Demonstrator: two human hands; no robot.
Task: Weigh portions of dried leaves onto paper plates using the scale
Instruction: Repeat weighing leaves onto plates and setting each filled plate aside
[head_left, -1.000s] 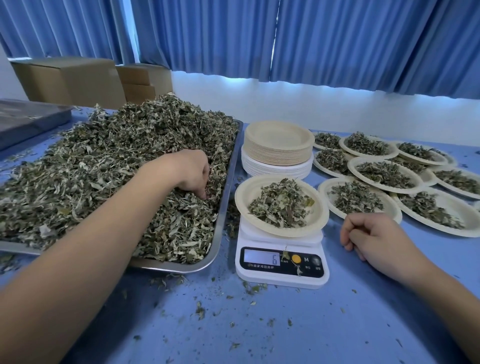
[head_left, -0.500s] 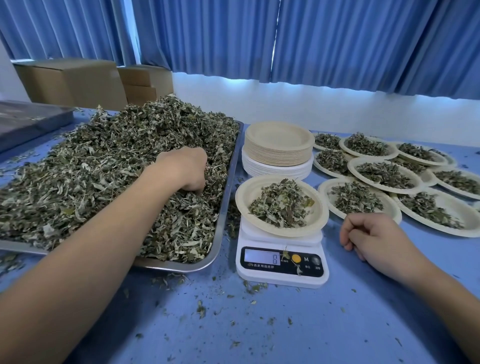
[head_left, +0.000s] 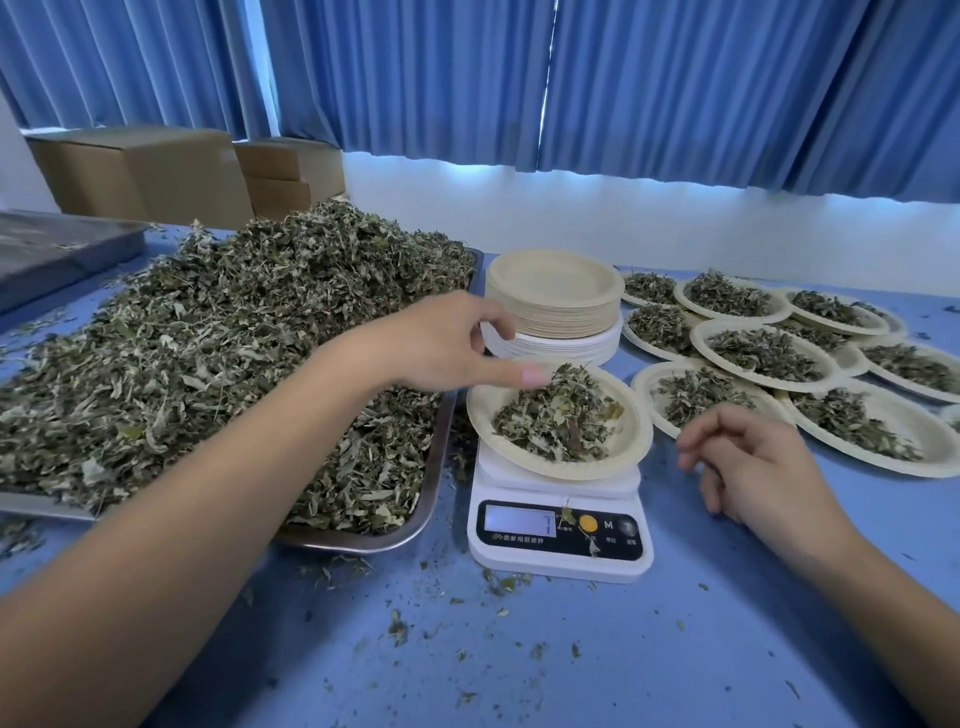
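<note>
A white digital scale (head_left: 558, 535) stands on the blue table with a paper plate (head_left: 635, 441) on it, and the plate holds a mound of dried leaves (head_left: 561, 415). My left hand (head_left: 441, 348) hovers at the plate's left rim. Its thumb points right and touches the top of the mound, while the index finger is lifted away from the thumb. To the left, a metal tray (head_left: 436, 467) carries a big heap of dried leaves (head_left: 208, 353). My right hand (head_left: 748, 467) rests on the table right of the scale, loosely curled and holding nothing.
A stack of unused paper plates (head_left: 556, 296) stands behind the scale. Several filled plates (head_left: 763, 353) cover the table at the right. Cardboard boxes (head_left: 140, 171) and a second tray (head_left: 57, 244) sit at the back left. Leaf crumbs litter the table in front.
My left hand has come out of the heap in the tray and moved right to the plate on the scale. My right hand's fingers have loosened slightly.
</note>
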